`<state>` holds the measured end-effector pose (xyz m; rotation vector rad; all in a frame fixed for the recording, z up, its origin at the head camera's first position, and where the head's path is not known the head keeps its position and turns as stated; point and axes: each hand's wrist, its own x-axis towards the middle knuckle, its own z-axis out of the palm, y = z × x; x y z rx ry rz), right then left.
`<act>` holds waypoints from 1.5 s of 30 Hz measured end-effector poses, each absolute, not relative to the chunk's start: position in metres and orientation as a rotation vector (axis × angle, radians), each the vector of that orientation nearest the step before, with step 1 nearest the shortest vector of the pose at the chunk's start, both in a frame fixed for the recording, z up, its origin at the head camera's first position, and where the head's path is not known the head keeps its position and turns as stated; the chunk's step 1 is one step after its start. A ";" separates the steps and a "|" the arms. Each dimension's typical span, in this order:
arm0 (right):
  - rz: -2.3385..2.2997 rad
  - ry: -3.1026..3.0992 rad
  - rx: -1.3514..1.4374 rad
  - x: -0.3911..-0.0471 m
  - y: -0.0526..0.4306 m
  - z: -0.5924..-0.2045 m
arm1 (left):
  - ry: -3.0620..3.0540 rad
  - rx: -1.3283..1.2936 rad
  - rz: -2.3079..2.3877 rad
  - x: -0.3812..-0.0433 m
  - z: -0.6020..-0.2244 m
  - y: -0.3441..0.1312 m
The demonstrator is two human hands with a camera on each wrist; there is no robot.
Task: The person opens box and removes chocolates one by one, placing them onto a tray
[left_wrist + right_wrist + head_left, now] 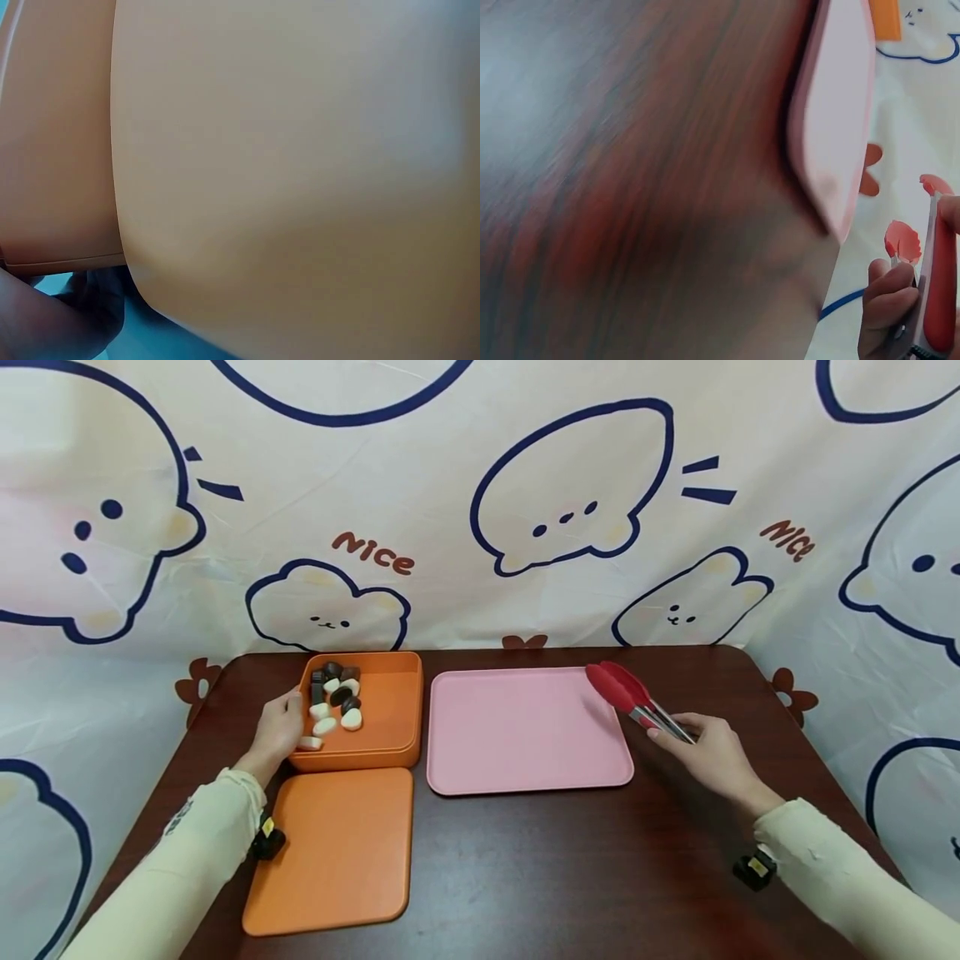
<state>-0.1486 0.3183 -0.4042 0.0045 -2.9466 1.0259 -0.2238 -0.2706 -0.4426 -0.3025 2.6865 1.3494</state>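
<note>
While the right hand (708, 756) has its grip wrapped around red-tipped tongs (636, 700), their ends slightly parted over the far right corner of the pink tray (517, 735), the left hand (279, 727) has its grip curled on the left wall of the orange box (388, 706), near the far left corner of the worktop (540, 868). Black and white pieces (341, 696) lie in the box's left half. Nearer the front, a flat orange panel (337, 852) lies along the left edge.

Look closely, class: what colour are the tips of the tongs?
Red; the tong tips show best in the head view.
</note>
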 end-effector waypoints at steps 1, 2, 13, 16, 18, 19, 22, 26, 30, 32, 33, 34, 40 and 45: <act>1.051 -2.946 0.015 -0.150 0.314 -0.403 | 2.702 -0.309 1.341 -0.224 -0.443 -0.270; 1.073 -2.945 0.025 -0.151 0.309 -0.402 | 2.705 -0.311 1.341 -0.224 -0.442 -0.270; 1.146 -2.944 0.185 -0.165 0.260 -0.401 | 2.667 -0.387 1.356 -0.228 -0.443 -0.269; 1.193 -2.952 0.212 -0.166 0.246 -0.400 | 2.690 -0.379 1.349 -0.228 -0.444 -0.269; 1.199 -2.952 0.241 -0.167 0.237 -0.400 | 2.719 -0.370 1.328 -0.227 -0.445 -0.269; 1.190 -2.953 0.251 -0.168 0.232 -0.400 | 2.727 -0.366 1.322 -0.227 -0.445 -0.270; 1.146 -2.951 0.281 -0.170 0.219 -0.402 | 2.733 -0.350 1.317 -0.227 -0.446 -0.270; 1.124 -2.962 0.311 -0.171 0.200 -0.403 | 2.699 -0.332 1.344 -0.226 -0.446 -0.271; 1.097 -2.977 0.347 -0.172 0.182 -0.402 | 2.681 -0.319 1.351 -0.225 -0.445 -0.271; 1.078 -2.985 0.361 -0.172 0.174 -0.402 | 2.679 -0.313 1.347 -0.225 -0.446 -0.271; 1.068 -2.991 0.364 -0.172 0.170 -0.401 | 2.682 -0.311 1.344 -0.225 -0.446 -0.271; 1.054 -2.994 0.371 -0.173 0.166 -0.400 | 2.686 -0.313 1.344 -0.226 -0.445 -0.271; 1.036 -3.001 0.406 -0.176 0.144 -0.394 | 2.693 -0.332 1.338 -0.225 -0.444 -0.272; 0.971 -3.007 0.436 -0.177 0.127 -0.390 | 2.696 -0.328 1.341 -0.224 -0.445 -0.272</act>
